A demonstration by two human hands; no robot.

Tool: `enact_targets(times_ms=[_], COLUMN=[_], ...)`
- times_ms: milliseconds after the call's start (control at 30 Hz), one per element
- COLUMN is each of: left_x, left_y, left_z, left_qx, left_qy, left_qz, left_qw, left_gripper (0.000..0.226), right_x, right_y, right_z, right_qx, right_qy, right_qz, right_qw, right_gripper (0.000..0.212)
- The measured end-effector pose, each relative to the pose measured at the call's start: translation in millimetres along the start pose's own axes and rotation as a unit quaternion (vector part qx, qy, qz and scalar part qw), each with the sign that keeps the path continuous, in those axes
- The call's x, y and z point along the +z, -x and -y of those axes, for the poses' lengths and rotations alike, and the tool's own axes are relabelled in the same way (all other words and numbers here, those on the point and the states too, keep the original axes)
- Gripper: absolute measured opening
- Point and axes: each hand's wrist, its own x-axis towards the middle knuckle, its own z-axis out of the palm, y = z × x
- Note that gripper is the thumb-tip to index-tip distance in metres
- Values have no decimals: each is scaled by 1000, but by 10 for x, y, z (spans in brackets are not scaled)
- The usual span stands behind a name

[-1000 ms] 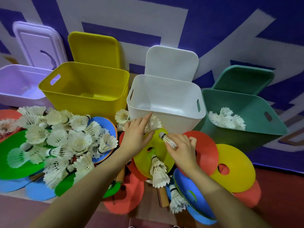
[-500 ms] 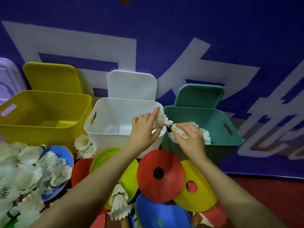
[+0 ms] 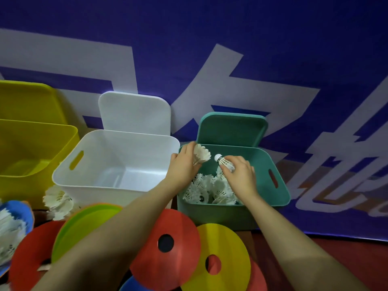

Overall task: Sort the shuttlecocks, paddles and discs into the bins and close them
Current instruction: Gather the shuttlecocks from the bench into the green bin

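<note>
Head view: both hands hover over the open teal plastic bin (image 3: 279,185). Left hand (image 3: 183,164) pinches a white feathered shuttlecock (image 3: 202,154) above the bin's left rim; right hand (image 3: 241,173) grips a second white shuttlecock (image 3: 223,161), cork tip up, over the pile of white shuttlecocks (image 3: 207,190) already inside. Step in hand looks like dropping shuttlecocks into teal. Next move likely calls for letting go of both, then reaching back for loose shuttlecocks (image 3: 56,200) by the empty white plastic bin (image 3: 88,185). Red perforated disc (image 3: 168,244), yellow disc (image 3: 226,255), green disc (image 3: 84,223) unsorted in front; yellow plastic bin (image 3: 31,181) open at left. Teal lid (image 3: 231,129) and white lid (image 3: 134,112) off, leaning behind. No paddles clearly visible.
</note>
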Motion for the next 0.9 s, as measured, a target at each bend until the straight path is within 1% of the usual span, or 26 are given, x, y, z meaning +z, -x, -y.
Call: enact_targets(times_ms=[67,100,167,200,267,533,733,800,900], left_x=[69,93,113,108,71,-366,-884,-1070,-1343], left_y=[-74,-96,-107,-94,-38,366,682,782,955], left_z=[32,58,119,150,193,329,579,707,935], left_qx=[-10,-13,-3,5,15,35,72,80,87], left_qy=[-3,-27,-113,-154,-198,-205,-207,-206,-200], left_qz=[11,22,48,58,64,28,11,9,5], left_qw=[1000,999,992,986,978,978,976,975,976], left_gripper=[56,59,66,66,61,52,49,48,46], right_x=[62,95,144,155,151,102,190,259,391], right_y=[-74,-98,-108,-96,-49,316,523,602,766], right_z=[-16,-24,-49,-59,-57,335,896,1109,1432], right_qx=[5,7,0,-4,-11,-40,-74,-74,-83], right_qy=[0,9,37,45,46,36,19,3,-53], right_qz=[15,30,65,77,88,99,73,61,43], right_qw=[1000,999,997,996,995,994,994,995,994], right_gripper=[40,43,46,46,43,38,33,33,32])
